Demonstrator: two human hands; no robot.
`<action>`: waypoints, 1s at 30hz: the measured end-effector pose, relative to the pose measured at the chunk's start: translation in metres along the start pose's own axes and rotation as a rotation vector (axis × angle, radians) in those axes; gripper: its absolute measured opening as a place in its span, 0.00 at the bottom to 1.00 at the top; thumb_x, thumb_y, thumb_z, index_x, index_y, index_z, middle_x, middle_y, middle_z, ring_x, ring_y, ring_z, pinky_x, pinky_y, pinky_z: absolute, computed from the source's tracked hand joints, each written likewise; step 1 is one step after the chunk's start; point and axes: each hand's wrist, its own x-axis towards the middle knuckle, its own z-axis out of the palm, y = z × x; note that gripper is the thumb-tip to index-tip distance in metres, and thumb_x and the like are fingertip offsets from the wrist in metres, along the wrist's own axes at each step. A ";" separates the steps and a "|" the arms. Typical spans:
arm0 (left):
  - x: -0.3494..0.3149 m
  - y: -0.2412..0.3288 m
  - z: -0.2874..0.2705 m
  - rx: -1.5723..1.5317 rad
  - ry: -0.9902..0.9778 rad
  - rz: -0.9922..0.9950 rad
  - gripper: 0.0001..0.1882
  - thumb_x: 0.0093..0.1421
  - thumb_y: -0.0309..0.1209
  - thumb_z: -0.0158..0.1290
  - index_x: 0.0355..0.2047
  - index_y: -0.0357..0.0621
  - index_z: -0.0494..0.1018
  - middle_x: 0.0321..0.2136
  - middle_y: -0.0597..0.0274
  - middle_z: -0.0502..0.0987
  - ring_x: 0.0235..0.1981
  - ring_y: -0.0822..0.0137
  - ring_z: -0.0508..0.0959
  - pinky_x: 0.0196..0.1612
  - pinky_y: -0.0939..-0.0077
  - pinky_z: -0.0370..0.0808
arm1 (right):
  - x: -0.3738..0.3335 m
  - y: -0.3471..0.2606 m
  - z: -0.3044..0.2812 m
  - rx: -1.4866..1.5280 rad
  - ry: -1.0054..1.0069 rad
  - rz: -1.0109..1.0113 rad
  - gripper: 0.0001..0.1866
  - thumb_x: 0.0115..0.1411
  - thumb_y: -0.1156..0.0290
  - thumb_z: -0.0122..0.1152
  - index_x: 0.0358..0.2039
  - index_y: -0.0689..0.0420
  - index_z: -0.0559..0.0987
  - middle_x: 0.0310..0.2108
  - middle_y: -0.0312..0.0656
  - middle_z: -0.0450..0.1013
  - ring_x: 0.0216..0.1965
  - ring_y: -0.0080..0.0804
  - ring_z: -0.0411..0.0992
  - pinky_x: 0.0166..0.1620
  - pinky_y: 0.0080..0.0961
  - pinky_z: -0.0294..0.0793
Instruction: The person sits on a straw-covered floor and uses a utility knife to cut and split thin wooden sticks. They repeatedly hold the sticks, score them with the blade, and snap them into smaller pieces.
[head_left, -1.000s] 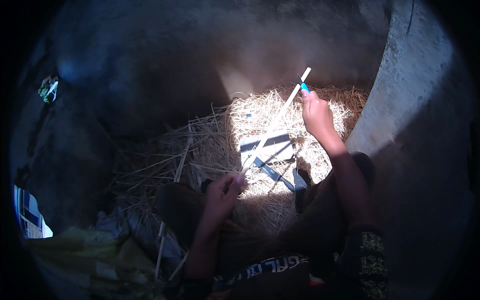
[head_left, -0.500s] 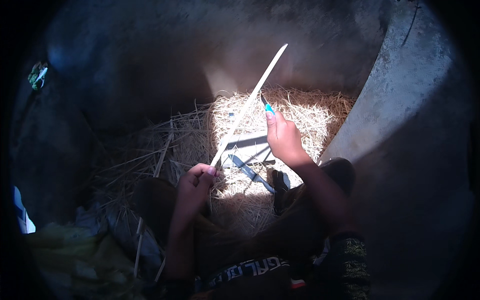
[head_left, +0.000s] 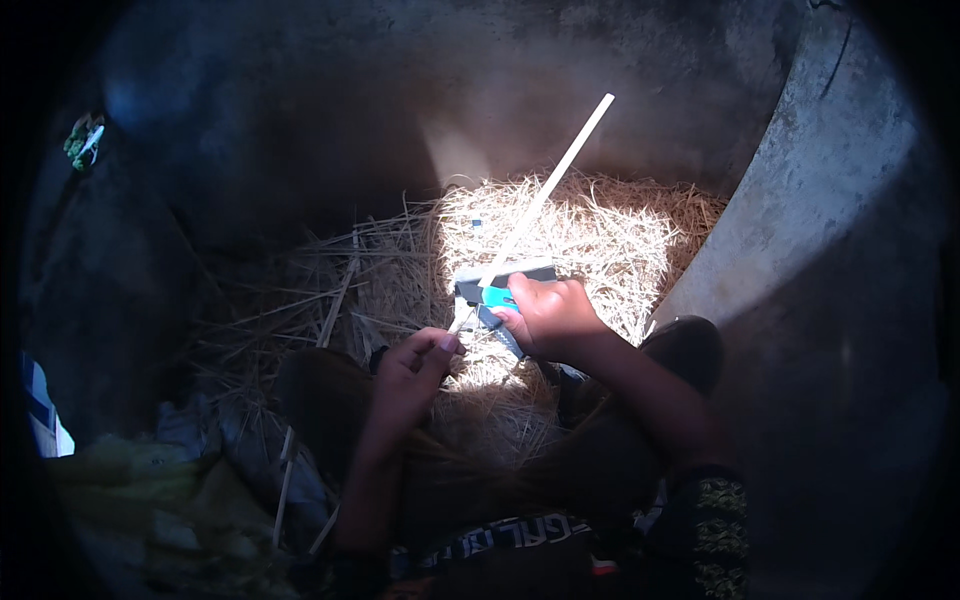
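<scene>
My left hand [head_left: 405,385] pinches the lower end of a long pale strip [head_left: 558,178], which looks like split bamboo or wood. The strip slants up and away to the right. Closed round a knife with a turquoise handle [head_left: 499,298], my right hand [head_left: 562,318] sits just beyond my left. The knife's dark blade lies against the strip, a short way above my left fingers. Behind and under the knife is a grey flat block [head_left: 532,267], partly hidden. A blue-grey tool [head_left: 505,342] lies below my right hand, mostly covered by it.
A sunlit heap of thin shavings [head_left: 610,235] lies ahead, with longer strips [head_left: 340,300] scattered in shade to the left. Greenish-yellow cloth [head_left: 150,510] is at lower left. A curved grey wall [head_left: 820,190] rises on the right.
My right hand has come down and left with the knife, from beside the strip's upper part to its lower end. The strip and my left hand have shifted slightly right.
</scene>
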 end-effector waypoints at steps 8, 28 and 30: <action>-0.008 -0.012 0.009 0.181 -0.137 0.032 0.11 0.69 0.34 0.52 0.37 0.39 0.78 0.25 0.74 0.72 0.29 0.82 0.68 0.33 0.84 0.65 | 0.012 0.122 -0.076 -0.109 0.396 0.693 0.31 0.75 0.50 0.34 0.29 0.64 0.73 0.20 0.59 0.73 0.27 0.65 0.74 0.32 0.55 0.70; -0.004 -0.012 0.016 0.677 0.188 0.398 0.16 0.68 0.29 0.51 0.55 0.42 0.74 0.30 0.43 0.81 0.32 0.54 0.84 0.35 0.67 0.77 | 0.005 0.018 -0.003 0.052 -0.109 0.216 0.23 0.72 0.51 0.45 0.36 0.62 0.72 0.18 0.53 0.74 0.22 0.57 0.76 0.27 0.48 0.75; -0.002 -0.014 0.019 0.680 0.160 0.401 0.16 0.68 0.29 0.50 0.55 0.42 0.74 0.29 0.43 0.81 0.32 0.52 0.84 0.35 0.66 0.77 | 0.012 0.041 -0.016 -0.020 -0.054 0.379 0.26 0.73 0.50 0.41 0.36 0.62 0.73 0.18 0.54 0.74 0.22 0.56 0.77 0.27 0.49 0.75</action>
